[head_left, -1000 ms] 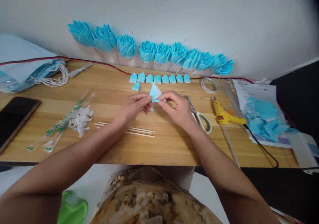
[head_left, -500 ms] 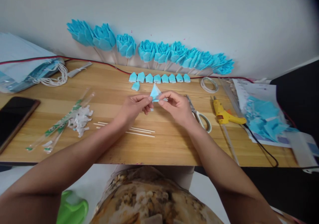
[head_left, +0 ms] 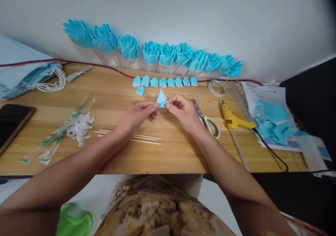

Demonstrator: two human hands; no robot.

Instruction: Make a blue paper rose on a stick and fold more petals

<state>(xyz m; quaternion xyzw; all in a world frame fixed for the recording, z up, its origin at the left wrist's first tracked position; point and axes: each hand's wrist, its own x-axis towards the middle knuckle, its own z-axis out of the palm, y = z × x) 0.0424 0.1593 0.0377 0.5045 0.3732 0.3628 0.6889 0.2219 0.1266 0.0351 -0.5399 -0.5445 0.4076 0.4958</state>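
Between my hands, above the table, is a small blue folded petal (head_left: 161, 99) with its point upward and a paler layer along its right side. My left hand (head_left: 144, 112) pinches its lower left corner between thumb and fingers. At the lower right corner, my right hand (head_left: 183, 111) pinches it too, so both hands are closed on the same piece. Just beyond lies a row of several folded blue petals (head_left: 162, 82), with one more petal (head_left: 139, 91) in front of the row's left end. Thin wooden sticks (head_left: 145, 140) lie partly hidden under my left forearm.
Blue flowers (head_left: 168, 54) on sticks lean against the wall. Right of my hands are scissors (head_left: 210, 124), a tape roll (head_left: 217, 88), a yellow glue gun (head_left: 235, 119) and a bag of blue pieces (head_left: 275, 124). Leftward lie white scraps (head_left: 80, 127), clear wrappers (head_left: 56, 136) and a phone (head_left: 14, 124).
My right fingers have folded the petal's right flap inward and now pinch its lower right corner. The whole view has shifted slightly, and the left hand keeps its pinch.
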